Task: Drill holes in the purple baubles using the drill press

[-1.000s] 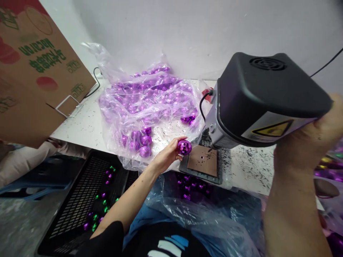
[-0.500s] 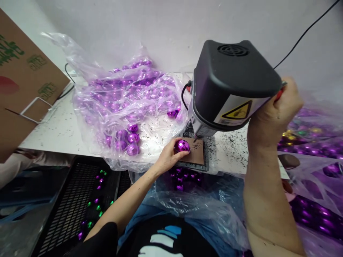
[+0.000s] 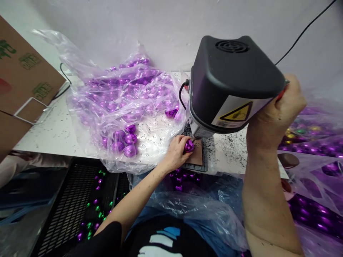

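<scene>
My left hand [image 3: 177, 152] grips a shiny purple ball [image 3: 189, 145] between thumb and fingers, right under the bit of a black bench drill press [image 3: 233, 78]. Beneath the ball lies a brown board [image 3: 197, 157] on the drill's dark base [image 3: 205, 164]. The bit's tip seems to meet the ball's upper side, though whether it touches is hard to tell. At the machine's right side my right hand [image 3: 291, 96] is closed around a lever with a bit of red showing; the drill's head hides most of it.
Purple balls in a clear plastic bag [image 3: 120, 92] cover the table's left part. Dark shavings [image 3: 230, 150] litter the white tabletop. A cardboard box [image 3: 26, 78] stands at left, a black crate [image 3: 61, 200] below. More bagged balls [image 3: 316, 214] lie at right.
My left hand has moved right with the purple ball, bringing it from the board's left side to under the drill bit. My right hand keeps its grip on the lever.
</scene>
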`<state>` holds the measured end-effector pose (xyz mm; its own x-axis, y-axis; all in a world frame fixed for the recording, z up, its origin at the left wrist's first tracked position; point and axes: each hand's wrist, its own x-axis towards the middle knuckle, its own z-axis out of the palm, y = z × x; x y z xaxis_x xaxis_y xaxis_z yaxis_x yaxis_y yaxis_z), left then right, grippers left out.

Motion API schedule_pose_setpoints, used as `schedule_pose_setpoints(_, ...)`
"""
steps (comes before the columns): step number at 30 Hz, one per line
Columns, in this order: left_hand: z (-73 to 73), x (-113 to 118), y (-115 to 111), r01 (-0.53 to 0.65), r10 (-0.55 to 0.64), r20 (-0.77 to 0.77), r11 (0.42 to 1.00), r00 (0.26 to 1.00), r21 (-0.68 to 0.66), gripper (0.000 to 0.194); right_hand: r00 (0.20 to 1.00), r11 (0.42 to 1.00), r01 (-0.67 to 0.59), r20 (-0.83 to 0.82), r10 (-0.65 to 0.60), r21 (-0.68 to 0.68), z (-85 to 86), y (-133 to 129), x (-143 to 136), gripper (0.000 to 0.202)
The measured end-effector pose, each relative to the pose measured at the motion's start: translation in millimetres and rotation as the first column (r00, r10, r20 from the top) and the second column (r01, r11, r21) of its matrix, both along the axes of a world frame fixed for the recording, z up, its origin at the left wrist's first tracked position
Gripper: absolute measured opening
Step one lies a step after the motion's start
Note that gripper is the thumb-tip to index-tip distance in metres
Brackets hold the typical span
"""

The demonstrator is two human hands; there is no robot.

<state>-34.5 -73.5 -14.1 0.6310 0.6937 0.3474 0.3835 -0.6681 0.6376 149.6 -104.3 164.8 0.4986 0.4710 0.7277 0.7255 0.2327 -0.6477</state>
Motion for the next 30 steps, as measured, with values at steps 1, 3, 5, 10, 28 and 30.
schedule_pose_setpoints(1,0.0,0,0,0.020,-0.020,0.006,1.000,1.000,-0.013,0.052,1.000,1.000,0.009,-0.023,-0.009,0.004,0.2,0,0,0.063)
schedule_pose_setpoints(3,1.4,0,-1,0.049,-0.049,0.003,0.998,0.999,-0.025,0.052,0.998,0.999,0.028,-0.058,-0.027,0.015,0.3,0,-1,0.065)
schedule_pose_setpoints(5,4.6,1,-3,0.056,-0.056,-0.013,0.998,0.998,-0.032,0.050,0.998,0.999,0.034,-0.057,-0.032,0.028,0.1,0,-1,0.065)
schedule_pose_setpoints(10,11.8,7,-7,-0.025,0.023,-0.014,0.984,1.000,-0.177,0.035,0.998,0.998,0.030,-0.052,-0.028,0.046,-3.5,1,1,0.061)
schedule_pose_setpoints(28,-1.0,17,-12,-0.120,0.118,-0.021,0.990,0.993,-0.080,0.033,0.961,0.954,0.211,0.132,-0.242,0.211,-29.3,-34,-17,0.044)
schedule_pose_setpoints(30,-2.2,18,-13,-0.120,0.120,-0.010,0.990,0.993,-0.075,0.033,0.954,0.941,0.182,0.179,-0.239,0.284,-47.3,-41,-18,0.031)
